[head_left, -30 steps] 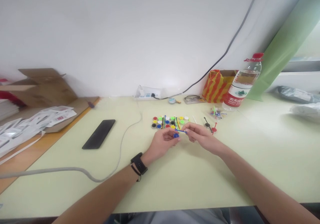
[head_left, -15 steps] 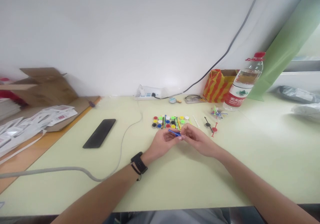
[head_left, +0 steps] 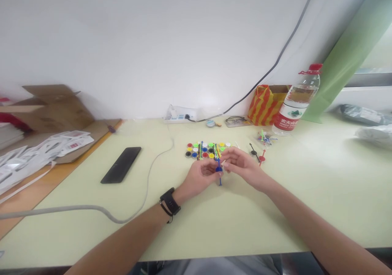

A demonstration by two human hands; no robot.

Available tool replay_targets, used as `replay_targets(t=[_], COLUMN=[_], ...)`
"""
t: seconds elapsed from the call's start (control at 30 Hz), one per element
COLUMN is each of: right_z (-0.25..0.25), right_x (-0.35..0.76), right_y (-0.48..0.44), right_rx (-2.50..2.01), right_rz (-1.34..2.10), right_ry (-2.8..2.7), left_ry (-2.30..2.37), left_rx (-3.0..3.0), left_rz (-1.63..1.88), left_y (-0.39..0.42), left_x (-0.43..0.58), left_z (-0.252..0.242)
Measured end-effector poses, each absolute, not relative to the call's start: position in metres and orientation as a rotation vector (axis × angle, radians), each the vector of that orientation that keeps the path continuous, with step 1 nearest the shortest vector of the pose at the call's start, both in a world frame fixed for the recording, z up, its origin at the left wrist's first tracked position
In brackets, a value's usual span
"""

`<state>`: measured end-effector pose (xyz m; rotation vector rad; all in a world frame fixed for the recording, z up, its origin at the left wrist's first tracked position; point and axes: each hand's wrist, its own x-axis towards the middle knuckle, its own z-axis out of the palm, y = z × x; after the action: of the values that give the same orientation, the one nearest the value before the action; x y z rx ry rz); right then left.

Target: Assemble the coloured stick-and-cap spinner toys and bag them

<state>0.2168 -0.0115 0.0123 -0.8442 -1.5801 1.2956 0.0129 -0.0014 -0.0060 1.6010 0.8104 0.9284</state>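
Observation:
A blue arrow spinner [head_left: 219, 169], a round disc with a long arrow across it, is pinched between the thumb and fingers of my left hand [head_left: 200, 176]. Its arrow points away from me, with the tail toward me. Close by on the right, my right hand [head_left: 245, 169] has its thumb and bent fingers apart beside the disc. Beyond my hands lie rows of coloured round discs [head_left: 205, 149] with several loose arrows [head_left: 200, 150] among them. A black arrow spinner [head_left: 254, 153] and a red arrow spinner [head_left: 262, 158] rest to the right.
A small bag of arrows [head_left: 266, 138] lies before a large water bottle [head_left: 290, 111] and a striped bag [head_left: 265, 105]. At left are a black phone [head_left: 121, 165], a grey cable [head_left: 147, 185] and a cardboard box [head_left: 58, 107]. A power strip [head_left: 180, 115] stands by the wall.
The blue arrow has turned from lying sideways to pointing away from me. My right hand has loosened from the spinner and shifted slightly right, while my left hand stays about where it was.

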Motion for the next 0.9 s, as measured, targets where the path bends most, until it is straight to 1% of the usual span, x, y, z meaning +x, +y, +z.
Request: replay_targets(t=[0.07, 0.17, 0.2, 0.3, 0.37, 0.57, 0.77, 0.9], right_z=[0.0147, 0.0135, 0.0124, 0.0104, 0.0108, 0.0143, 0.0174, 0.0194], right_x=[0.2168, 0.2175, 0.2176, 0.2171, 0.2163, 0.2192, 0.2198, 0.2178], right_y=[-0.0126, -0.0142, -0.015, -0.0173, -0.0175, -0.0099, -0.0108, -0.0126], right_rx=[-0.857, -0.994, -1.03, -1.006, -0.961, -1.028, -1.055, -1.038], right_rz=[1.269, 1.186, 1.228, 1.532, 1.625, 1.394, 1.369, 1.38], right_ry=[-1.556, -1.595, -1.629, -1.699, -1.671, -1.509, -1.475, -1.447], left_ry=[0.808, 0.813, 0.813, 0.83, 0.845, 0.879, 0.872, 0.889], left_rx=[1.548, 1.458, 1.44, 1.412, 1.419, 1.535, 1.713, 1.704], left_rz=[0.951, 1.026, 1.052, 1.12, 1.151, 1.145, 1.085, 1.103], left_y=[-0.0002, 0.0019, 0.0024, 0.0029, 0.0029, -0.0006, -0.0061, -0.0041], left_x=[0.0128, 0.0121, 0.0118, 0.0112, 0.0112, 0.013, 0.014, 0.0128], left_z=[-0.0073, -0.0085, -0.0083, -0.0059, -0.0037, -0.0031, -0.0055, -0.0056])
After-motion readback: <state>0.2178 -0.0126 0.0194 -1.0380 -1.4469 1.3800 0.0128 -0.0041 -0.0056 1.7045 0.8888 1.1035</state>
